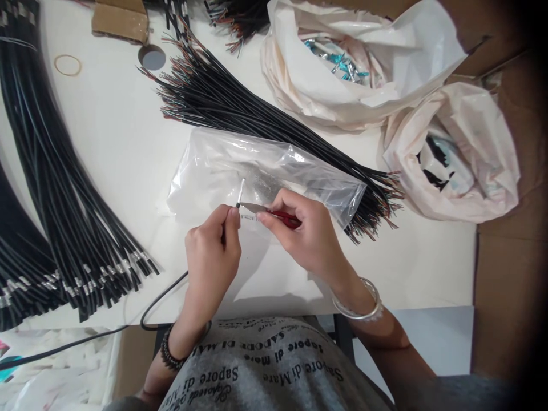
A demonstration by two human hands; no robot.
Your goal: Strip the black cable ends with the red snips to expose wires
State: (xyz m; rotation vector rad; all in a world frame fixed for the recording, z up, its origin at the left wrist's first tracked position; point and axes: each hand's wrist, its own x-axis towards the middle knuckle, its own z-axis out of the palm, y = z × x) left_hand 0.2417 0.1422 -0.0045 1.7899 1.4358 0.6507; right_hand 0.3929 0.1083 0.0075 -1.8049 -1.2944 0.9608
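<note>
My left hand (216, 240) pinches a black cable (165, 294) near its end. The bared, silvery tip (242, 187) points up past the thumb and forefinger. My right hand (306, 228) is closed round a red-handled cutting tool (286, 218). Its pointed metal blade (253, 207) reaches left to the cable just above my left fingertips; whether it touches is too fine to tell. Beneath both hands lies a clear plastic bag (201, 165) with a patch of small grey pieces (261, 181) inside.
Behind the bag lies a bundle of black cables (252, 105) with frayed wire ends. More cable bundles (47, 142) with silvery ends fill the left side. Two whitish bags (282, 74) stand at the back right. A rubber band (67, 65) and a cardboard piece (120, 21) lie at the back left.
</note>
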